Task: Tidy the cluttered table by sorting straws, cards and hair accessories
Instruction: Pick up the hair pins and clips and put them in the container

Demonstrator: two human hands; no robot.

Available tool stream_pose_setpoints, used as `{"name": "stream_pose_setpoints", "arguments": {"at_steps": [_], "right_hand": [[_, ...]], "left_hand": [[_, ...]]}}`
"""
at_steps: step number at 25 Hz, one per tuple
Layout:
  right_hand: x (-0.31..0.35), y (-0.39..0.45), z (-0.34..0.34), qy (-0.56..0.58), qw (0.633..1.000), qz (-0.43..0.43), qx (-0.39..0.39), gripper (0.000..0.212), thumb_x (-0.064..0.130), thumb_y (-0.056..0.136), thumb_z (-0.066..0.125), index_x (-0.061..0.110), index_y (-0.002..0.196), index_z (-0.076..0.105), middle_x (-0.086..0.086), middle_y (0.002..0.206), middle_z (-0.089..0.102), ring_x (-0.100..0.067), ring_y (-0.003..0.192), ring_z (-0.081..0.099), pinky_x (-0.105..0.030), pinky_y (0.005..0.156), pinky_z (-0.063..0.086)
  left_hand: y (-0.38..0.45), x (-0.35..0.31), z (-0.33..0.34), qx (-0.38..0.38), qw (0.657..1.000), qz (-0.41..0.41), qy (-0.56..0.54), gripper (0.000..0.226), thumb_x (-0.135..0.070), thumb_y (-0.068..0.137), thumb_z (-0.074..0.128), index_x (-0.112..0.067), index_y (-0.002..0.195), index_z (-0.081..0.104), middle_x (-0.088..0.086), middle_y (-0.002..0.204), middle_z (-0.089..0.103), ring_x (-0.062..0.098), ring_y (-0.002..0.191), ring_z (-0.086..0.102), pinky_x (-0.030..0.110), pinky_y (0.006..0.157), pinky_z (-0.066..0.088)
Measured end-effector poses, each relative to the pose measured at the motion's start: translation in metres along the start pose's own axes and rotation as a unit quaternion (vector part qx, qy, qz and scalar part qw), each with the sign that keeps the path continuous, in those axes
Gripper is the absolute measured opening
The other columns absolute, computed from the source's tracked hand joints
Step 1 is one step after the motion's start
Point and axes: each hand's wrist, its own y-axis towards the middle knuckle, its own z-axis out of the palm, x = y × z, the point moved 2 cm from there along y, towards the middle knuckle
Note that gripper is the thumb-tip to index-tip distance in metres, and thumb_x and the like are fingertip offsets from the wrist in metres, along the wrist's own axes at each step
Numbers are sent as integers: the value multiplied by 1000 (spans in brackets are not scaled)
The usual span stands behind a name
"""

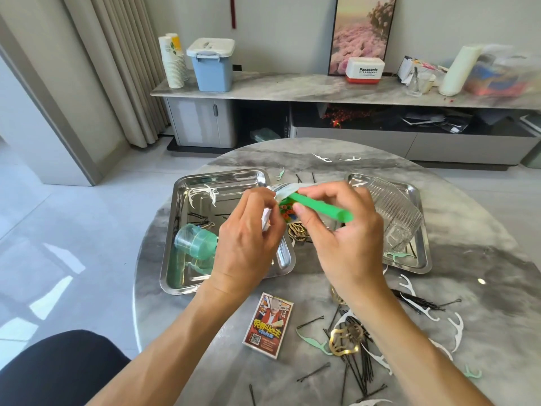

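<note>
I see both hands up over the gap between the two steel trays. Left hand (pixel 248 230) grip pinches the open straw bag (pixel 282 192), colored straw ends showing at its mouth. Right hand (pixel 345 232) grip pinches a green straw (pixel 322 207), one end at the bag mouth. Left tray (pixel 175 259) sits below-left of the bag; card box (pixel 268 325) lies on the tabletop (pixel 483 259) nearer me than the bag; hairpins (pixel 360 373) scattered right of the box.

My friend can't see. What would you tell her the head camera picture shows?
Two hands work over a round marble table: the right hand pinches a green straw at the mouth of a bag of straws held by the left hand. Two metal trays, a card pack and scattered hairpins lie around.
</note>
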Motion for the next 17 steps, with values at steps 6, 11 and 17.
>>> {"name": "stream_pose_setpoints", "arguments": {"at_steps": [6, 11, 17], "right_hand": [[4, -6, 1, -56, 995, -77, -1, 16, 18, 88, 74, 6, 98, 68, 0, 91, 69, -21, 78, 60, -39, 67, 51], [2, -4, 0, -39, 999, -30, -10, 19, 21, 89, 73, 8, 101, 66, 2, 88, 67, -14, 69, 56, -25, 63, 46], [-7, 3, 10, -129, 989, -12, 77, 15, 19, 86, 74, 14, 99, 74, 4, 90, 69, -24, 82, 60, -34, 78, 44]], "left_hand": [[0, 2, -1, 1, 1000, -7, -4, 12, -13, 94, 54, -1, 92, 58, 6, 97, 65, 15, 81, 57, 34, 58, 50], [0, 1, 0, 2, 1000, 1, -12, 13, -14, 93, 53, -1, 92, 58, 6, 97, 65, 15, 82, 57, 33, 57, 49], [-1, -2, 1, 7, 1000, 11, -14, 14, -13, 93, 54, 0, 91, 59, 7, 96, 65, 19, 81, 61, 36, 54, 53]]}}
